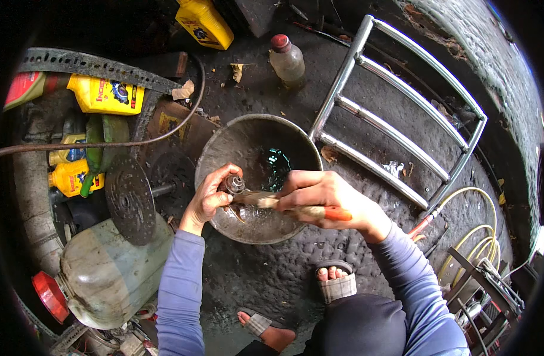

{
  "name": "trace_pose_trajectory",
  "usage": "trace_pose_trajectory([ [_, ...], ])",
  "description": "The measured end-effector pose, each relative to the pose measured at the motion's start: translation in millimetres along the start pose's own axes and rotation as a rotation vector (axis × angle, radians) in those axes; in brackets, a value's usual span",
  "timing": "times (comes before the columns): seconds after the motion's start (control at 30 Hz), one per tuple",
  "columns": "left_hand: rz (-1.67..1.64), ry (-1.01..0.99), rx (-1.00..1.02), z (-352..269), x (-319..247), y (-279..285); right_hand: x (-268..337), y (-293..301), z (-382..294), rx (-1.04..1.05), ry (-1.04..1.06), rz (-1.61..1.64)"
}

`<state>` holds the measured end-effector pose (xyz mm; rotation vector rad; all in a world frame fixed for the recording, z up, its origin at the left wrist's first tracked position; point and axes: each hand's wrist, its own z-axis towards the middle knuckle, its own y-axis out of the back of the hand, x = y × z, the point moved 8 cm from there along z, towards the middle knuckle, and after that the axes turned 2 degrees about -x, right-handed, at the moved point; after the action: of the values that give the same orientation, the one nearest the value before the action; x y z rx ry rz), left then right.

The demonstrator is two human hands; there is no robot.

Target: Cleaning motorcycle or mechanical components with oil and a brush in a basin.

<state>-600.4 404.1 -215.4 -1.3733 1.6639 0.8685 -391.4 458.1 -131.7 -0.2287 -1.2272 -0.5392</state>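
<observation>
A round metal basin (258,236) with some liquid in it stands on the ground in front of me. Over its left side, my left hand (212,200) grips a small metal mechanical part (234,183), possibly a carburetor; a thin curved piece hangs below it. My right hand (318,198), above the basin's right side, is closed around a brush (307,210) with a pale handle ending in orange. The brush lies roughly level, and its blurred bristle end touches or nearly touches the metal part. My fingers hide some of both things.
A chromed tubular rack (396,129) lies right of the basin, with a red-capped bottle (288,64) beyond it. At left are a large plastic jar (116,271), a metal disc (130,200) and yellow oil bottles (107,95). A coiled yellowish hose (494,222) rests at lower right.
</observation>
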Motion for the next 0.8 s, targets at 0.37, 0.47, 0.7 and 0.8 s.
trace_pose_trajectory([
  [0.37, 0.052, -0.132, -0.059, 4.2, -14.9, -2.3, -0.4, -26.0, -3.0, -0.044, 0.064, 0.002],
  [0.47, 0.093, -0.128, -0.115, -2.0, -5.7, 5.7, -8.3, -26.9, -11.8, 0.008, -0.027, -0.036],
  [0.7, -0.076, -0.087, -0.167, -6.1, -2.4, -5.4, -12.3, -21.3, -4.9, -0.009, -0.062, -0.066],
  [0.8, 0.008, -0.145, -0.191, -5.4, -6.9, -1.3, -3.0, -16.6, -6.6, 0.007, -0.035, -0.162],
])
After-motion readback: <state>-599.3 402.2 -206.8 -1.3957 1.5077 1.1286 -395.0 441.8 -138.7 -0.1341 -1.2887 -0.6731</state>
